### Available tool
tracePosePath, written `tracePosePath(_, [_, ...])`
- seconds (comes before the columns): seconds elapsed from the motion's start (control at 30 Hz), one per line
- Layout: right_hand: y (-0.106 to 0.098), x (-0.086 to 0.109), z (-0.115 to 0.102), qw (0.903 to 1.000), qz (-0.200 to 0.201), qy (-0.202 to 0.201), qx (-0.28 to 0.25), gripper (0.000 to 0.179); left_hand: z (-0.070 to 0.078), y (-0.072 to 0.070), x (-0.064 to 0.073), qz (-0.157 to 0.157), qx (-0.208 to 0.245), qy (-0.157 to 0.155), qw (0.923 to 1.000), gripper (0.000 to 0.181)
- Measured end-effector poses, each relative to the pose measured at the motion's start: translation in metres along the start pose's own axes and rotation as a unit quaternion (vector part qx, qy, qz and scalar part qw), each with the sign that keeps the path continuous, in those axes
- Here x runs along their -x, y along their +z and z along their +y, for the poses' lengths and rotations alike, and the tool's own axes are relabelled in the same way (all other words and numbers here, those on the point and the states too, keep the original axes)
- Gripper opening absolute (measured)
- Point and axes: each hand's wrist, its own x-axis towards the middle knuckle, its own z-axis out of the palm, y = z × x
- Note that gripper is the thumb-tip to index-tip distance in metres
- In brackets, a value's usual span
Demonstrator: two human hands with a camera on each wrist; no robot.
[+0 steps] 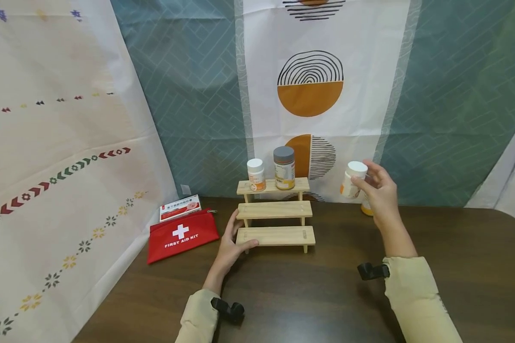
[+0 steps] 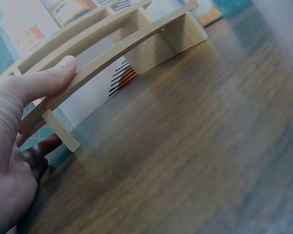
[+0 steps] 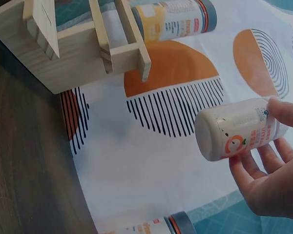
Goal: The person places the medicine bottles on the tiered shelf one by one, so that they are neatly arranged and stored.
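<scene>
Right hand (image 1: 379, 190) held white bottle (image 1: 353, 180) in air beside rack (image 1: 274, 209).
Left hand (image 1: 231, 245) gripped rack's bottom step; two bottles (image 1: 284, 167) stood on top.

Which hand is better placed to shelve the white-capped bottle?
Right. The right hand already pinches the white-capped bottle in the air beside the wooden step rack, while the left hand steadies the bottom step.
</scene>
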Motion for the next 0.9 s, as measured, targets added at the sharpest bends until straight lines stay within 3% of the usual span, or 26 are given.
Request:
tracePosePath(0.23, [0.020, 0.007, 0.005, 0.9987, -0.042, -0.013, 0.024, 0.058, -0.002, -0.007, 0.007, 0.006, -0.007, -0.014, 0.9999, 0.100])
tracePosePath(0.9, [0.067, 0.021, 0.009, 0.9908, -0.132, -0.024, 0.016, 0.053, -0.001, 0.001, -0.002, 0.008, -0.010, -0.007, 0.9999, 0.099])
